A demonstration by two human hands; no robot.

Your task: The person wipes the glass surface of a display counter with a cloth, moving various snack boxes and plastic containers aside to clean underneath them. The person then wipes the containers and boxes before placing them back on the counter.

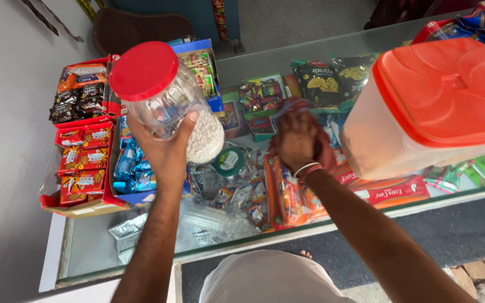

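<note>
Left hand (pixel 166 154) gripping clear red-lidded jar (pixel 166 95), lifting it tilted above bench (pixel 287 62) left end. Right hand (pixel 297 140) closed on blurred cloth (pixel 293 106), apparently wiping glass mid-bench. Judging: cleaning under lifted jar; next calls for steady hold.

Glass counter (pixel 310 56), goods visible beneath its top. Resting on it: red cardboard display box (pixel 82 168) of biscuit packs at far left; large red-lidded plastic container (pixel 433 106) at right.
</note>
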